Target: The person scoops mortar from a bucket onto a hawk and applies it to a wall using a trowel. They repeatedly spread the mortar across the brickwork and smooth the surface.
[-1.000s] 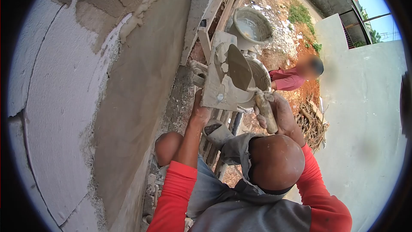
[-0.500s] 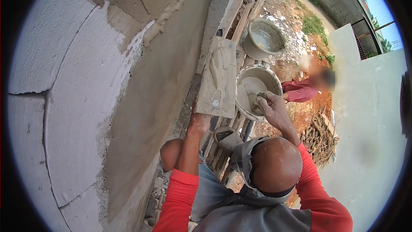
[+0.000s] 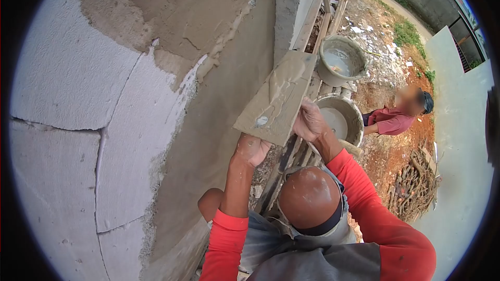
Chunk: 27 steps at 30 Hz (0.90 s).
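Mortar board (image 3: 276,96): we are holding this flat rectangle in the air, between the wall and the buckets, and it is slanting across our view.
Wet mortar (image 3: 271,91): it is spreading in a ridged layer over the board, with one whitish spot showing close to the near edge.
Left hand (image 3: 252,148): we are supporting the board from below at its near end; the fingers are curling in tightly under it, and their tips are hiding from us.
Right hand (image 3: 311,119): it is bending beside the right edge of the board, with fingers folded inward; how far they are parting, or whether they are gripping something, we cannot tell.
Near bucket (image 3: 351,108): it is standing just beyond our right forearm, with grey mix lying in its bottom.
Far bucket (image 3: 326,73): it is standing behind the near one and is containing greyish liquid.
Wooden planks (image 3: 312,23): they are running alongside the wall.
Wall (image 3: 67,73): we are seeing pale blocks at left, with brown plaster (image 3: 224,93) covering the part nearer to the board.
Co-worker (image 3: 393,120): a person in a reddish shirt is reaching one arm toward the near bucket.
Sticks (image 3: 414,184): they are lying in a heap on the ground.
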{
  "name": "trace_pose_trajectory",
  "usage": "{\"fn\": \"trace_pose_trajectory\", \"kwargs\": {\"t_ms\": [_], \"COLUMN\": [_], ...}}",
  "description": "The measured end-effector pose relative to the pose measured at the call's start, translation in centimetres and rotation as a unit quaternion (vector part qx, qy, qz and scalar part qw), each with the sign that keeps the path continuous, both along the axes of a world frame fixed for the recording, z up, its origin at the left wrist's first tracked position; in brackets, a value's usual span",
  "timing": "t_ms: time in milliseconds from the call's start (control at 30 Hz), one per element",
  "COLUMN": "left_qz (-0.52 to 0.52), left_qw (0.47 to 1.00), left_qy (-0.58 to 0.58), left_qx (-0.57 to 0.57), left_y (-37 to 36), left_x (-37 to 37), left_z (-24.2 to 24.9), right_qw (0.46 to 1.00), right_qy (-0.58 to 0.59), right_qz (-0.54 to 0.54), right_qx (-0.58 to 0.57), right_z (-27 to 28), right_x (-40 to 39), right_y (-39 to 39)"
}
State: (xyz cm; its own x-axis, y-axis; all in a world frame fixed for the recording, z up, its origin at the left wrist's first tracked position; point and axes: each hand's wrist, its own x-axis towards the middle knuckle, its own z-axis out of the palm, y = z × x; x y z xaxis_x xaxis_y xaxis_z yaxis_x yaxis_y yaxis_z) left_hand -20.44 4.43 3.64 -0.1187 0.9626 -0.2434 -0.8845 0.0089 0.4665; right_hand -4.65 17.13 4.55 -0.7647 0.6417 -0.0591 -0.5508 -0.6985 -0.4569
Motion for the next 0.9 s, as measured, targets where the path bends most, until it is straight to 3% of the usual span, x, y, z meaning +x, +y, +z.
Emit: {"fn": "trace_pose_trajectory", "kwargs": {"t_ms": [167, 267, 367, 433, 533, 567, 633, 667, 733, 800, 900], "left_qz": [0.006, 0.018, 0.118, 0.202, 0.409, 0.476, 0.604, 0.556, 0.555, 0.659, 0.646], "left_qw": [0.999, 0.974, 0.874, 0.783, 0.535, 0.497, 0.288, 0.209, 0.093, 0.021, -0.038], "left_qy": [-0.045, 0.187, 0.444, 0.566, 0.725, 0.713, 0.730, 0.800, 0.822, 0.729, 0.753], "left_qx": [0.001, -0.124, -0.158, -0.163, -0.147, -0.135, -0.139, -0.084, -0.081, -0.182, -0.116], "left_y": [2.2, -1.3, -8.1, -13.4, -21.1, -24.3, -27.4, -33.9, -38.3, -32.0, -33.0], "left_x": [-0.8, -1.9, -3.6, -5.8, -8.6, -9.4, -10.6, -14.2, -15.8, -13.7, -17.4], "left_z": [2.4, 7.1, 13.7, 18.3, 25.6, 28.3, 34.0, 37.8, 42.7, 45.7, 48.6], "right_qw": [0.996, 0.993, 0.989, 0.987, 0.982, 0.978, 0.968, 0.964, 0.954, 0.950, 0.940], "right_qy": [0.050, 0.036, 0.012, 0.001, -0.036, -0.068, -0.130, -0.147, -0.184, -0.192, -0.227], "right_qz": [-0.023, -0.042, -0.028, -0.023, -0.061, -0.071, -0.088, -0.101, -0.131, -0.139, -0.144], "right_qx": [0.067, 0.109, 0.147, 0.159, 0.176, 0.183, 0.195, 0.197, 0.194, 0.203, 0.210], "right_z": [2.7, 4.5, 5.9, 6.6, 7.7, 7.7, 7.6, 8.0, 8.4, 8.9, 9.6], "right_x": [-2.8, -4.6, -6.6, -8.5, -11.3, -11.9, -13.0, -13.8, -15.0, -16.1, -17.7], "right_y": [4.4, 9.1, 15.2, 18.6, 22.6, 23.7, 25.2, 25.2, 25.0, 24.7, 24.9]}}
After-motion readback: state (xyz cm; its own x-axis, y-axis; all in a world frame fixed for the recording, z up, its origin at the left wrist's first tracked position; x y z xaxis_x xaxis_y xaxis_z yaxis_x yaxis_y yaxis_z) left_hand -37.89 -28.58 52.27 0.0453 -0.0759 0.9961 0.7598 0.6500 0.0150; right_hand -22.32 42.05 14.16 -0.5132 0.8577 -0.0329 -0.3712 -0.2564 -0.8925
